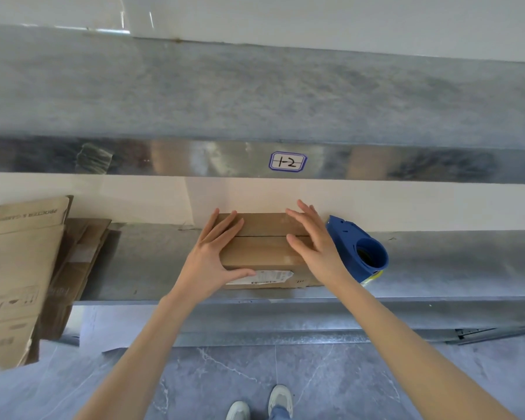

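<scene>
A small brown cardboard box [262,250] lies on a metal shelf [143,262], its two top flaps closed with a seam across the middle and a white shipping label on its near side. My left hand [215,253] rests on the box's left end, fingers straight on top and thumb along the near side by the label. My right hand [315,241] lies flat on the right part of the top, fingers spread and straight. Neither hand grips anything.
A blue tape dispenser [361,253] stands on the shelf just right of the box. Flattened cardboard boxes [15,274] are stacked at the shelf's left end. An upper shelf with a label reading 1-2 [287,161] runs overhead. Below are the grey tiled floor and my shoes [259,404].
</scene>
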Tool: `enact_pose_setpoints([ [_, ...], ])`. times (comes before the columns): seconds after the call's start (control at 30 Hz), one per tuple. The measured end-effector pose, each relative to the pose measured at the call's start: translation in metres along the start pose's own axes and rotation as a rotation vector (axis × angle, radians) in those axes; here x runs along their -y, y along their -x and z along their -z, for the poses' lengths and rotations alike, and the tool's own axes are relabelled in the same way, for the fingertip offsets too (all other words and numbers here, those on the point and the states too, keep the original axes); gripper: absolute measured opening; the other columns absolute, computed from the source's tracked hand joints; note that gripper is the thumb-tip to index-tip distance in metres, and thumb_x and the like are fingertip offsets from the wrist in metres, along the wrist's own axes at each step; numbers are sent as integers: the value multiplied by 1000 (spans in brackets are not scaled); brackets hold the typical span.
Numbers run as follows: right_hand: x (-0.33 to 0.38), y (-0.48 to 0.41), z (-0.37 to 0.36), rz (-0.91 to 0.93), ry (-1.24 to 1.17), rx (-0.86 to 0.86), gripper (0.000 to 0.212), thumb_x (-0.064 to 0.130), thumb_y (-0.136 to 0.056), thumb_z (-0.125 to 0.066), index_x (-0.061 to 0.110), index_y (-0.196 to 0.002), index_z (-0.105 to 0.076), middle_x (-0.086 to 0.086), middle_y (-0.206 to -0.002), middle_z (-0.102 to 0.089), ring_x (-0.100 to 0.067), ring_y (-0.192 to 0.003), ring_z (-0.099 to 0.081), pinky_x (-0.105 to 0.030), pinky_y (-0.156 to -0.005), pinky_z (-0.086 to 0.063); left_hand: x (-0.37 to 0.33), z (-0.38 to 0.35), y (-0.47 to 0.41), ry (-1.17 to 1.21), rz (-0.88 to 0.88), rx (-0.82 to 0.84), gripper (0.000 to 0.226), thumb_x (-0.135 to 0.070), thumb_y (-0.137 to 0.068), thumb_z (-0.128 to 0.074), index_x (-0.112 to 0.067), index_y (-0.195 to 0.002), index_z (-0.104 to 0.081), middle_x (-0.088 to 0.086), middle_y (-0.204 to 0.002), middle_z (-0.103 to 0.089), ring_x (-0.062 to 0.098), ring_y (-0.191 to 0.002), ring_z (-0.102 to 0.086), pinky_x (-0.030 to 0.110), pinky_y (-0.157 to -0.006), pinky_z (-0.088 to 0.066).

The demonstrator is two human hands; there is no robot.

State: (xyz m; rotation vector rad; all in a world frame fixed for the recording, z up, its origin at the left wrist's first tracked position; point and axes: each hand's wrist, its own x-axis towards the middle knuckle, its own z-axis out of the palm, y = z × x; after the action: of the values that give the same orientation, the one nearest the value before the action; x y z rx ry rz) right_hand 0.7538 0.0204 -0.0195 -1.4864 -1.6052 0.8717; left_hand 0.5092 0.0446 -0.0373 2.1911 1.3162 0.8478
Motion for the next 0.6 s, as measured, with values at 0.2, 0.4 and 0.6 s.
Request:
enact_pose_setpoints([
  [0.2,7,0,-34,-7,-80,60,42,24,-99,-58,36,-138,-51,23,-160,-13,6,-147,2,-3,-106,-5,21,22,7,86,100,-6,105,-57,-51,-84,-28,-145,-46,-13,-164,-10,13,-152,-1,44,-117,-23],
  [0.4,13,-5,-48,-18,-204,13,40,33,-97,-57,39,-137,-52,21,-158,-17,11,-144,-12,4,-102,-15,27,27,8,160,156,-50,110,-52,-44,-91,-29,-143,-49,-14,-161,-19,6,-146,-26,36,-117,-29],
  [0.6,9,-8,-49,-9,-194,-7,37,26,-100,-54,34,-136,-53,19,-156,-22,11,-142,-16,-2,-105,-17,27,25,8,196,154,-75,105,-51,-43,-92,-31,-139,-53,-15,-160,-22,6,-145,-27,33,-116,-29],
])
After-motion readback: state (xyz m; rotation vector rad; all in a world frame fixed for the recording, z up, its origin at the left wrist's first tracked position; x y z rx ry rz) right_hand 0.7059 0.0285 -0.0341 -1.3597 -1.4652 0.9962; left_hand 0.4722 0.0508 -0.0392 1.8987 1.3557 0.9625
